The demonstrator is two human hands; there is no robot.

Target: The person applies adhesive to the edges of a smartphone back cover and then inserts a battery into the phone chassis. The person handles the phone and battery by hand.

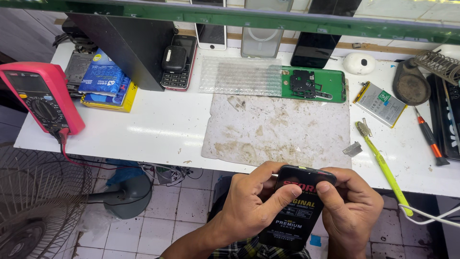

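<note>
Both hands, left hand and right hand, grip a black phone, seemingly a packaged screen, just below the tabletop edge.

phone repair workshop: multimeter, opened phones, soldering stand.

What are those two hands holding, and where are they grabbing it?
Both hands hold a black phone-shaped item with printed lettering. The left hand grips its left side, thumb across the front; the right hand grips its upper right edge.
</note>
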